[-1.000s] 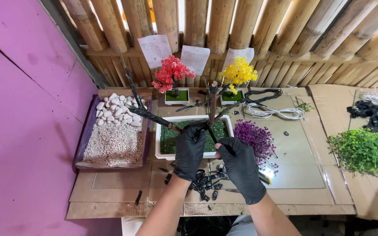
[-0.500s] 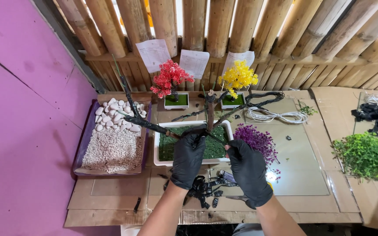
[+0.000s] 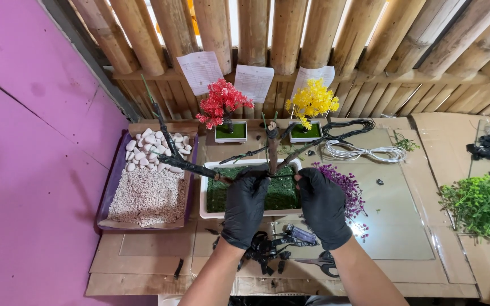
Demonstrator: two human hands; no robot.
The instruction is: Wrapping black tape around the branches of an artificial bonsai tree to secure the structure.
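Observation:
Both hands wear black gloves. My left hand (image 3: 245, 205) and my right hand (image 3: 323, 205) press down side by side on the green moss block (image 3: 282, 195) inside a white rectangular pot (image 3: 203, 198). A bare dark artificial tree (image 3: 272, 148) stands upright in the block between my hands, its fingers closed around the trunk's base. One long branch (image 3: 180, 161) reaches left over the gravel tray; another branch (image 3: 336, 136) spreads right.
A purple tray (image 3: 112, 187) of gravel and white stones lies left. Small red (image 3: 222, 105) and yellow (image 3: 312, 102) potted trees stand behind. Purple foliage (image 3: 347, 187), white cord (image 3: 364, 152), green foliage (image 3: 483, 207), scissors (image 3: 321, 262) and black scraps (image 3: 265, 252) surround the pot.
The view has tilted and shifted slightly. My hands stay at the tree's base, with the trunk now more upright in the moss block.

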